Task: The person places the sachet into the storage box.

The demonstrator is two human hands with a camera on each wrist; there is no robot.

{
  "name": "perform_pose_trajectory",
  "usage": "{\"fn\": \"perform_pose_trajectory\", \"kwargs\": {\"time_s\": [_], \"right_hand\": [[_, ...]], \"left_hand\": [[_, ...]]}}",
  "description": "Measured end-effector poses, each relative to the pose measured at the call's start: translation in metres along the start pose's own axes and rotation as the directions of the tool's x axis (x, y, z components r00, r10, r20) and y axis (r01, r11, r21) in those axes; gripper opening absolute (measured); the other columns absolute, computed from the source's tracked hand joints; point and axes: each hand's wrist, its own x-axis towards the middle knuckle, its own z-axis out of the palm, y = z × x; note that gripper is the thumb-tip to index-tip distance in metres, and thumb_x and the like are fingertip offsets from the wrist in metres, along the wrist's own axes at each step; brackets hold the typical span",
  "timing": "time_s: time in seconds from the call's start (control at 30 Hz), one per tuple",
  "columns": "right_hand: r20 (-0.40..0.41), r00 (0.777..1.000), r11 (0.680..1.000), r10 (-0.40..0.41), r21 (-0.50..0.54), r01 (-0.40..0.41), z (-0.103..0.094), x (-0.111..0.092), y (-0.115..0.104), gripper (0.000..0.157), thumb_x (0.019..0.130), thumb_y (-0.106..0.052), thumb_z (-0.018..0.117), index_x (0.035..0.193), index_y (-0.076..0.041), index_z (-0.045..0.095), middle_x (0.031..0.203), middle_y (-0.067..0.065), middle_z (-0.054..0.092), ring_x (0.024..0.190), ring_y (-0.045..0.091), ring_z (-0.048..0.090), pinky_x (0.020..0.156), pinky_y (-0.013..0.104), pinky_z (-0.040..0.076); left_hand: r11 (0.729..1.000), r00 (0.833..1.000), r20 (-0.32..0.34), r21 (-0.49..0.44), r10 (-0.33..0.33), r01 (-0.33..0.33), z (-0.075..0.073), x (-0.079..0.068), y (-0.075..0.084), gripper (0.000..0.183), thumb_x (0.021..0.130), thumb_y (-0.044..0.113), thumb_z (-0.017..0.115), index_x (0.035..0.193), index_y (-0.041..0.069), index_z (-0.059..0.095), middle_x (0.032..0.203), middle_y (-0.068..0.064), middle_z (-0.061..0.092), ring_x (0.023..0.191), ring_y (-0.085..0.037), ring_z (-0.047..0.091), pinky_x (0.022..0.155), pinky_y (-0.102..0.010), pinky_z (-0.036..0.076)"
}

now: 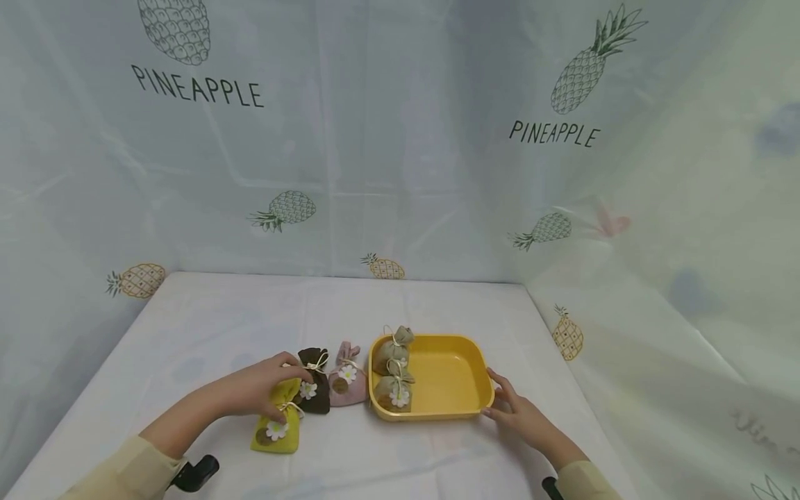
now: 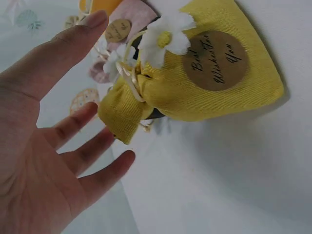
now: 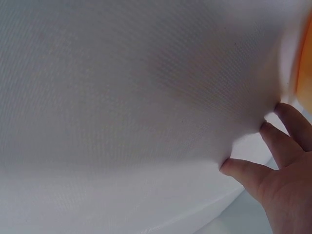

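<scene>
My left hand (image 1: 246, 391) reaches over a yellow-green drawstring pouch (image 1: 287, 442) with a white flower and a round brown label. In the left wrist view the thumb and fingers are spread around the tied neck of this pouch (image 2: 209, 105), and do not close on it. Beside it lie a dark brown pouch (image 1: 321, 396) and a pink pouch (image 1: 354, 397). A yellow tray (image 1: 444, 382) holds two grey-green pouches, one farther back (image 1: 384, 360) and one in front (image 1: 384, 394), at its left side. My right hand (image 1: 523, 420) has its fingertips at the tray's right edge.
A white cloth (image 1: 400, 465) covers the table. Curtains printed with pineapples (image 1: 400, 173) hang behind it and at both sides. The pink pouch lies against the tray's left wall.
</scene>
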Motion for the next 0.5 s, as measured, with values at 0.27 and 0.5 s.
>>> {"fn": "perform_pose_trajectory", "kwargs": {"time_s": [0.27, 0.5], "right_hand": [[0.001, 1.000, 1.000, 0.003, 0.012, -0.003, 0.000, 0.000, 0.002, 0.082, 0.091, -0.046, 0.065, 0.156, -0.026, 0.020, 0.138, 0.021, 0.051, 0.133, 0.050, 0.033, 0.097, 0.076, 0.021], [0.006, 1.000, 1.000, 0.000, 0.012, 0.000, 0.000, -0.001, 0.000, 0.082, 0.091, -0.046, 0.065, 0.156, -0.026, 0.019, 0.139, 0.022, 0.050, 0.134, 0.050, 0.032, 0.098, 0.076, 0.021]], "left_hand": [[0.989, 0.995, 0.047, -0.110, -0.092, 0.097, 0.006, -0.008, -0.008, 0.067, 0.062, 0.023, 0.093, 0.120, 0.031, 0.060, 0.121, -0.007, 0.041, 0.105, -0.028, 0.050, 0.087, -0.052, 0.048], [0.977, 0.988, 0.107, -0.171, -0.113, 0.130, 0.009, -0.011, -0.013, 0.065, 0.062, 0.019, 0.092, 0.117, 0.031, 0.059, 0.116, -0.010, 0.042, 0.099, -0.026, 0.047, 0.083, -0.053, 0.045]]}}
